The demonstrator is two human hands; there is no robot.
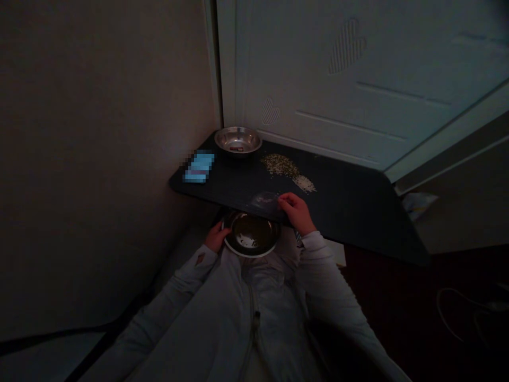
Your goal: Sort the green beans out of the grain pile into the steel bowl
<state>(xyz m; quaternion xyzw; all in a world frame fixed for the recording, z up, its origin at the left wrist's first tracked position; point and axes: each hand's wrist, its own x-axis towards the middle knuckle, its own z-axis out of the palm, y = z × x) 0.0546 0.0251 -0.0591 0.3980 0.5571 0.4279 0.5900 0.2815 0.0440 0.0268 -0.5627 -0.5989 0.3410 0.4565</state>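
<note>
My left hand [216, 236] is closed on the rim of a metal bowl [252, 252], which rests at my lap under the table's front edge. Some small dark grains lie in the bottom of this bowl. Over the front edge of the dark table, my right hand [295, 211] has its thumb and fingers pinched together. Whatever lies between those fingertips is too small to make out. Beside them on the tabletop is a faint, shiny patch like clear plastic [264, 199]. Farther back sit a pile of greenish grains [279, 165] and a smaller pile of white grains [305, 183].
A second metal bowl [238, 142] stands at the back left of the dark table [350, 204], with a small reddish item inside. A lit phone [199, 166], blurred out, lies at the left. Walls close in behind and left. A pale cable [447, 318] lies at the right.
</note>
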